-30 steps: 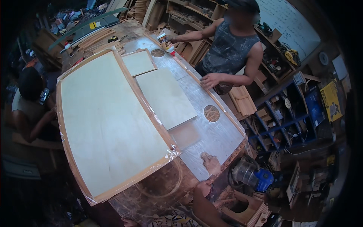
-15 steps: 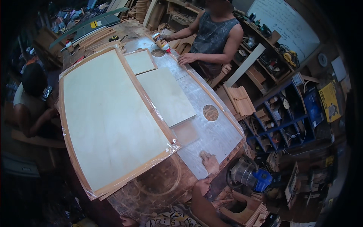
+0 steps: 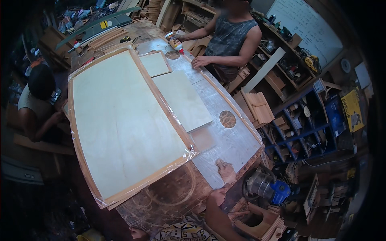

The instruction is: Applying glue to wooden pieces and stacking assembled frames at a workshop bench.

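Head view: right hand (image 3: 217, 196), grip unclear, sits by the flat grey panel (image 3: 246, 146) on the brown wooden counter (image 3: 161, 207); left hand (image 3: 138, 233), likewise unclear; bumping could shift the pale rectangular board (image 3: 183, 100).

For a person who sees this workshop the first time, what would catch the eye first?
Probably the large pale panel in its wooden frame, on the left of the table. Next, beyond the table's right edge, a co-worker holds a white bottle with a red tip.
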`<control>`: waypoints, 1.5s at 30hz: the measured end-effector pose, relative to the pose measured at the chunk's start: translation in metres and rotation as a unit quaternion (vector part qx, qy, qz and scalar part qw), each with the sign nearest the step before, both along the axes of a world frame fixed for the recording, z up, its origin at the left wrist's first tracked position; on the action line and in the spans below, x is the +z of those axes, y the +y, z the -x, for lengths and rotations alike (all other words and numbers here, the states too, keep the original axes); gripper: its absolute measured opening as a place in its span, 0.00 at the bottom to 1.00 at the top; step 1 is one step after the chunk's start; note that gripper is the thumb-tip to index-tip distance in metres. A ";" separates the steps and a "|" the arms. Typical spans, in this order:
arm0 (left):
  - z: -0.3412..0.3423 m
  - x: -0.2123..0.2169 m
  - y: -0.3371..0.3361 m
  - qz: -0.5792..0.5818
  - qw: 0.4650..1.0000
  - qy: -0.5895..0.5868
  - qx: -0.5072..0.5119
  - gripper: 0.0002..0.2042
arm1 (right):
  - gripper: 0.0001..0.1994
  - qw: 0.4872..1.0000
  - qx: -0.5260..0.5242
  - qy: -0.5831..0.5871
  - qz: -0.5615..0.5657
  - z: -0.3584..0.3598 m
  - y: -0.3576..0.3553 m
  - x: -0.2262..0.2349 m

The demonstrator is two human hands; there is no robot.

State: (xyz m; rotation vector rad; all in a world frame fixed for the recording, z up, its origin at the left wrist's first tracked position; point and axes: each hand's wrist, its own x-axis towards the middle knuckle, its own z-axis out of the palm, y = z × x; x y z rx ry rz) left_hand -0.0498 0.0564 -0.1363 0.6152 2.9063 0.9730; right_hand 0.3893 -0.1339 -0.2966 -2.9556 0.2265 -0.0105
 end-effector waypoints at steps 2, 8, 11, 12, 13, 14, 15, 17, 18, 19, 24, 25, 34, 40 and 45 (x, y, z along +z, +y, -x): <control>0.049 0.006 -0.022 0.023 0.993 0.077 0.085 0.32 | 0.14 0.996 -0.065 0.063 0.025 0.098 0.165 0.150; 0.103 -0.098 -0.055 0.107 0.991 0.031 0.068 0.33 | 0.20 0.993 -0.111 0.044 -0.025 0.076 0.261 0.258; 0.031 0.003 -0.022 0.157 0.985 0.026 0.065 0.33 | 0.24 0.992 -0.114 0.040 -0.035 0.058 0.274 0.242; 0.035 0.011 -0.023 0.171 0.982 0.027 0.072 0.33 | 0.25 0.992 -0.112 0.045 -0.039 0.060 0.276 0.241; 0.037 0.009 -0.022 0.185 0.980 0.024 0.073 0.34 | 0.26 0.992 -0.115 0.045 -0.037 0.059 0.272 0.240; 0.039 0.007 -0.021 0.201 0.977 0.021 0.073 0.34 | 0.27 0.991 -0.120 0.044 -0.034 0.059 0.270 0.240; 0.041 0.004 -0.022 0.218 0.973 0.018 0.073 0.34 | 0.28 0.990 -0.130 0.044 -0.030 0.061 0.265 0.240; 0.039 0.005 -0.026 0.256 0.963 0.007 0.081 0.35 | 0.29 0.988 -0.148 0.042 -0.022 0.067 0.261 0.249; 0.037 0.006 -0.030 0.262 0.961 0.004 0.083 0.35 | 0.29 0.988 -0.149 0.039 -0.021 0.070 0.256 0.242; 0.030 0.029 -0.021 0.258 0.964 -0.004 0.061 0.35 | 0.29 0.988 -0.149 0.033 -0.031 0.070 0.257 0.241; 0.027 0.049 -0.009 0.266 0.963 -0.026 0.030 0.34 | 0.29 0.988 -0.146 0.024 -0.030 0.069 0.250 0.242; 0.026 0.048 -0.008 0.266 0.963 -0.020 0.035 0.34 | 0.29 0.988 -0.151 0.026 -0.029 0.069 0.246 0.243; 0.035 0.037 -0.019 0.275 0.958 -0.067 0.041 0.35 | 0.29 0.986 -0.166 0.017 -0.002 0.082 0.219 0.241; 0.028 0.042 -0.012 0.292 0.953 -0.056 0.053 0.35 | 0.29 0.987 -0.157 0.013 -0.014 0.073 0.238 0.239; 0.035 0.038 -0.016 0.297 0.951 -0.070 0.044 0.35 | 0.29 0.989 -0.145 0.012 -0.031 0.069 0.261 0.244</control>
